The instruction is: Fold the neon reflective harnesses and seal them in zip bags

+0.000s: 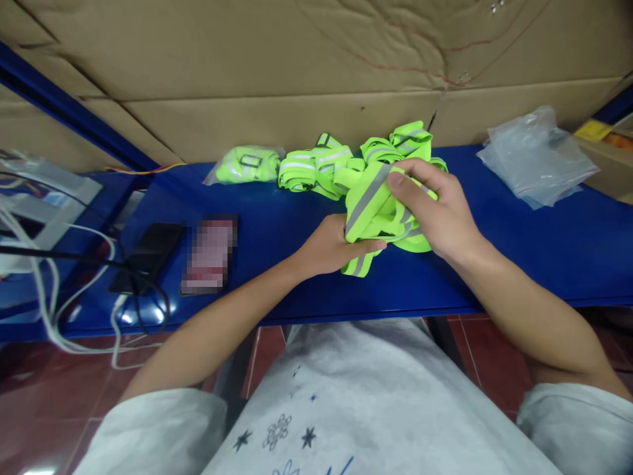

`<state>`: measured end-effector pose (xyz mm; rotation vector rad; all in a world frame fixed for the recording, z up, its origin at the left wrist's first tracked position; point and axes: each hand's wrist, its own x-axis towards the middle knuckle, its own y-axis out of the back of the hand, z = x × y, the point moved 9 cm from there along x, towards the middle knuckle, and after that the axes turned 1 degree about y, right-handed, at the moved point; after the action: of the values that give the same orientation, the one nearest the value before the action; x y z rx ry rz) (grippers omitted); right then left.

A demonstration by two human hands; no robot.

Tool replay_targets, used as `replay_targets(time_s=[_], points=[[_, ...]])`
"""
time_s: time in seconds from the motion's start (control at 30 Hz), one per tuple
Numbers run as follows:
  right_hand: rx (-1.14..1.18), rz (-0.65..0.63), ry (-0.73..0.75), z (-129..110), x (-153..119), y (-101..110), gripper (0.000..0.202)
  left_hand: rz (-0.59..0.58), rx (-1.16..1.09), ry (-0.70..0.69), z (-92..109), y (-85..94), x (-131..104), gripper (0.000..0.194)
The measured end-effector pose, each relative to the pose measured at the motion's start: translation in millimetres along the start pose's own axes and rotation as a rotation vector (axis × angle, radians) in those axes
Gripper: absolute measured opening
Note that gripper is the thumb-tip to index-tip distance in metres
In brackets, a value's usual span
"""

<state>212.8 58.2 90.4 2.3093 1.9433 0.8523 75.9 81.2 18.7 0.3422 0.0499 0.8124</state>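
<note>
Both my hands hold a neon yellow-green reflective strap point(368, 201) with a grey stripe, gathered in loose folds above the blue table. My left hand point(326, 247) grips the folds from the left and below, thumb along the lower edge. At the upper right, my right hand point(440, 208) pinches the strap between thumb and fingers. Part of the strap hangs below my left hand. Behind lie rolled reflective straps point(316, 165) of the same colour, some with black buckles. To their left is a clear bag of folded strap point(250, 165).
Clear plastic bags point(537, 158) lie at the right, near a cardboard box point(610, 158). A black phone point(148, 254) with a white cable and a second phone point(210, 254), its screen blurred, lie at the left. Cables point(49, 284) hang over the table's left edge. Cardboard point(277, 66) lines the back.
</note>
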Motion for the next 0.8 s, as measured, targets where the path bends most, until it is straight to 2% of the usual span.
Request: replay_targets(time_s=[0.13, 0.23, 0.33, 0.47, 0.53, 0.6, 0.67, 0.73, 0.8], points=[[0.273, -0.047, -0.214, 22.2, -2.9, -12.5, 0.033, 0.021, 0.021, -0.006, -0.2, -2.0, -0.1, 0.043], [0.411, -0.075, -0.321, 32.1, -5.2, -21.8, 0.033, 0.057, 0.105, -0.134, 4.0, -1.0, 0.8, 0.055], [0.386, -0.09, -0.349, 40.6, -2.8, -24.5, 0.036, 0.154, 0.229, -0.29, 10.2, 4.8, -0.5, 0.082], [0.387, -0.121, -0.385, 50.3, 0.4, -27.0, 0.037, 0.359, 0.366, -0.499, 31.1, 21.6, -10.4, 0.133], [0.441, -0.184, -0.428, 50.1, -1.9, -33.2, 0.038, 0.422, 0.461, -0.593, 45.1, 26.8, -17.4, 0.14], [0.513, -0.26, -0.486, 46.2, -7.5, -40.8, 0.038, 0.445, 0.579, -0.725, 59.3, 25.0, -27.1, 0.123], [0.604, -0.327, -0.537, 40.3, -14.3, -48.0, 0.036, 0.446, 0.67, -0.838, 67.0, 19.4, -36.6, 0.092], [0.705, -0.376, -0.579, 36.3, -20.8, -54.8, 0.032, 0.435, 0.691, -0.826, 64.9, 17.1, -39.0, 0.059], [0.753, -0.393, -0.615, 38.4, -26.0, -60.2, 0.026, 0.395, 0.669, -0.731, 58.2, 16.6, -35.5, 0.037]])
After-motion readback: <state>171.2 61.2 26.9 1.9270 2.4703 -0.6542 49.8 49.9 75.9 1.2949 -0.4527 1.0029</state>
